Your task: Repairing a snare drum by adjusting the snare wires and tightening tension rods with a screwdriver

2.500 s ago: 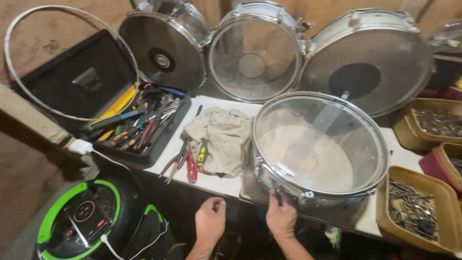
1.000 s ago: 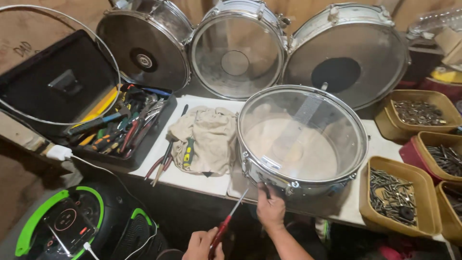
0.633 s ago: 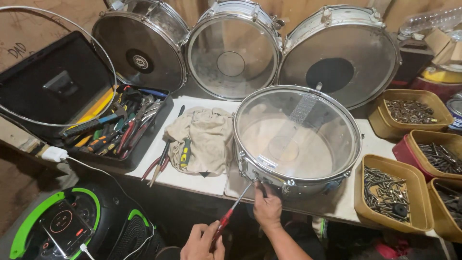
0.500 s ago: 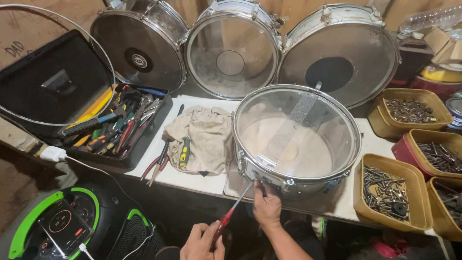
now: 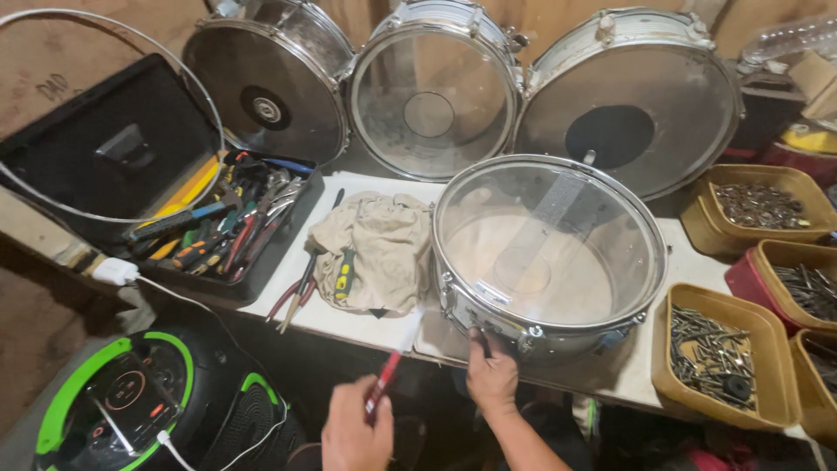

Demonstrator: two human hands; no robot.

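Four drums fill our view: three shiny metal drums (image 5: 436,87) lean against the far wall, and one chrome snare drum with a clear head (image 5: 549,253) lies flat on the white worktable (image 5: 340,318), near its near edge. Our right hand (image 5: 491,377) is closed on the near side of that drum's shell, steadying it at the rim. Our left hand (image 5: 356,432) is wrapped around a red-handled screwdriver (image 5: 391,371), whose blurred shaft slants up and to the right toward the drum but does not appear to touch it. We judge the work on this drum to be at an early stage: the clear head and hoop sit in place, and the tool has not yet met any fitting. Left of the drum lie a crumpled beige cloth (image 5: 379,249) and an open black tool case (image 5: 218,227); brown trays of screws (image 5: 719,358) sit to the right.
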